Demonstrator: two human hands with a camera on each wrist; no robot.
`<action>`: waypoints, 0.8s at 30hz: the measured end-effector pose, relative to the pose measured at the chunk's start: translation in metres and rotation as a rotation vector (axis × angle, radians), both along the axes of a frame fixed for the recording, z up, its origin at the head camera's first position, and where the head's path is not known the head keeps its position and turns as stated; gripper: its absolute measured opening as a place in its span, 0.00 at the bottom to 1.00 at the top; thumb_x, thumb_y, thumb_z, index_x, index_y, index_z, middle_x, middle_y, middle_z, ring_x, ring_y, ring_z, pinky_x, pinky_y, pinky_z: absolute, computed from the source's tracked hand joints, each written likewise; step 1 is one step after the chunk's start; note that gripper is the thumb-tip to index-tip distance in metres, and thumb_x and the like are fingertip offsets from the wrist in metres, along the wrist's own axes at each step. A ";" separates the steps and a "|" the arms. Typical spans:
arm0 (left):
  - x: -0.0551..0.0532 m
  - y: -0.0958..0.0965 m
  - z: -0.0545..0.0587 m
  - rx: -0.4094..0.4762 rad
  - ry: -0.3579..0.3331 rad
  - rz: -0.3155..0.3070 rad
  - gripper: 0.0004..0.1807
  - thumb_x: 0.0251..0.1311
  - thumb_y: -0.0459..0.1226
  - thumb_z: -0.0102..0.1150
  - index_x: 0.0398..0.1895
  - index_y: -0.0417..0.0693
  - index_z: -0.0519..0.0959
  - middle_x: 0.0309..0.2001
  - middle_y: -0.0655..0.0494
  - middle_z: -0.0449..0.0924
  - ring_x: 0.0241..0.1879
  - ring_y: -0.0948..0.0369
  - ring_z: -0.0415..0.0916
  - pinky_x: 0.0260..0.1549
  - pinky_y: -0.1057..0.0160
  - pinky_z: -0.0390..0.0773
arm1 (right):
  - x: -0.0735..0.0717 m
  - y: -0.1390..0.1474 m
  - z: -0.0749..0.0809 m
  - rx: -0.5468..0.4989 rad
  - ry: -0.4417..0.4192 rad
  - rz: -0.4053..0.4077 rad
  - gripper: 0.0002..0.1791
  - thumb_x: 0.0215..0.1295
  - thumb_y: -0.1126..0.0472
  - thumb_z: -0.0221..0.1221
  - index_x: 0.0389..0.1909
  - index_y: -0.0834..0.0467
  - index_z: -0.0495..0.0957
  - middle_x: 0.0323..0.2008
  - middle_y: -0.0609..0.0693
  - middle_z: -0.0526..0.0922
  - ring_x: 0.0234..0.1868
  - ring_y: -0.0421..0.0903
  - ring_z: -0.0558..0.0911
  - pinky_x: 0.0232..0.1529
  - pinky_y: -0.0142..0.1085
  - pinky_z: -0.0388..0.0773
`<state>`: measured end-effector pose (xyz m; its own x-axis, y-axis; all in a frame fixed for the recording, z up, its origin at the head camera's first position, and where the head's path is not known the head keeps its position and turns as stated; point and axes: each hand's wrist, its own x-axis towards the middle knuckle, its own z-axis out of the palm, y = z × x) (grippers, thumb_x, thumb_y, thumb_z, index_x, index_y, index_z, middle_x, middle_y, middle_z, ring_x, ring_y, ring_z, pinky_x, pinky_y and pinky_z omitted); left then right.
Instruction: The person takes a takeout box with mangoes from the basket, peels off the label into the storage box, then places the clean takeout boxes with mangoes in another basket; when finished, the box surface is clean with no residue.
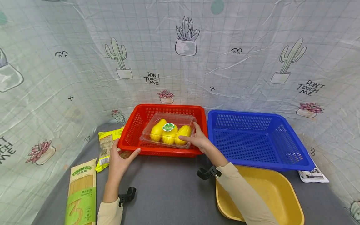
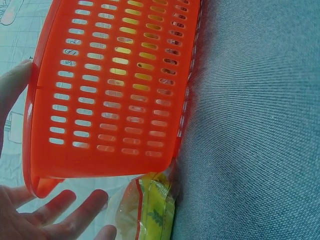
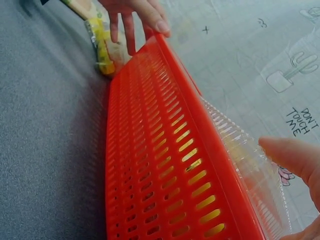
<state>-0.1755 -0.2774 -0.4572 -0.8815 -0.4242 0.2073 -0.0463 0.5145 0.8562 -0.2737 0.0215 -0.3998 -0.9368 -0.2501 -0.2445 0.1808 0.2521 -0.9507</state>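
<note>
My right hand point(image 1: 199, 138) grips the right end of a clear plastic box of mangoes point(image 1: 170, 120), its thumb and fingers spanning the box. Yellow mangoes point(image 1: 156, 131) show through the lid, under a round green label. The box sits tilted inside the red basket point(image 1: 168, 152), and part of it rises above the rim in the right wrist view. At the basket's front left corner, my left hand point(image 1: 119, 161) rests its thumb on the rim. Its other fingers are spread loosely round the corner, beside the basket in the left wrist view.
A blue basket point(image 1: 239, 158) stands right of the red one, with a yellow tray point(image 1: 270, 187) in front. A yellow food bag point(image 1: 105, 147) and a spaghetti pack point(image 1: 81, 193) lie on the left. A white packet point(image 1: 313, 175) is partly under the blue basket.
</note>
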 end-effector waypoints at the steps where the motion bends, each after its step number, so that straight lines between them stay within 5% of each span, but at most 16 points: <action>1: 0.000 0.000 0.000 -0.002 -0.001 -0.002 0.52 0.50 0.49 0.73 0.73 0.42 0.54 0.65 0.40 0.62 0.63 0.44 0.62 0.63 0.39 0.62 | 0.000 0.000 0.000 0.005 -0.005 -0.004 0.56 0.59 0.58 0.67 0.77 0.56 0.37 0.73 0.64 0.51 0.60 0.59 0.69 0.63 0.48 0.71; 6: 0.002 0.001 0.002 0.008 -0.017 -0.007 0.53 0.51 0.50 0.73 0.74 0.44 0.53 0.67 0.41 0.61 0.64 0.46 0.61 0.62 0.39 0.65 | 0.001 0.001 0.000 0.001 -0.036 -0.021 0.55 0.60 0.57 0.67 0.77 0.55 0.38 0.67 0.65 0.59 0.46 0.53 0.73 0.43 0.38 0.82; 9: 0.002 0.001 0.002 0.015 -0.024 -0.008 0.53 0.51 0.51 0.72 0.74 0.45 0.52 0.67 0.42 0.61 0.63 0.46 0.61 0.61 0.40 0.67 | 0.001 0.002 -0.001 -0.016 -0.054 -0.026 0.55 0.60 0.57 0.66 0.77 0.53 0.38 0.63 0.64 0.62 0.46 0.50 0.72 0.40 0.36 0.83; 16: 0.001 0.000 -0.001 0.053 -0.004 -0.039 0.52 0.51 0.50 0.73 0.74 0.46 0.53 0.67 0.43 0.63 0.61 0.46 0.67 0.59 0.43 0.71 | 0.002 0.005 -0.002 -0.059 -0.057 -0.004 0.53 0.62 0.59 0.64 0.77 0.53 0.37 0.38 0.57 0.71 0.21 0.42 0.73 0.29 0.32 0.81; 24: 0.001 -0.002 -0.002 0.067 0.000 -0.044 0.51 0.52 0.49 0.72 0.74 0.46 0.54 0.66 0.45 0.65 0.58 0.48 0.72 0.56 0.48 0.75 | 0.001 0.006 -0.001 -0.100 -0.040 0.012 0.52 0.63 0.62 0.63 0.78 0.54 0.37 0.27 0.52 0.70 0.18 0.41 0.72 0.26 0.30 0.79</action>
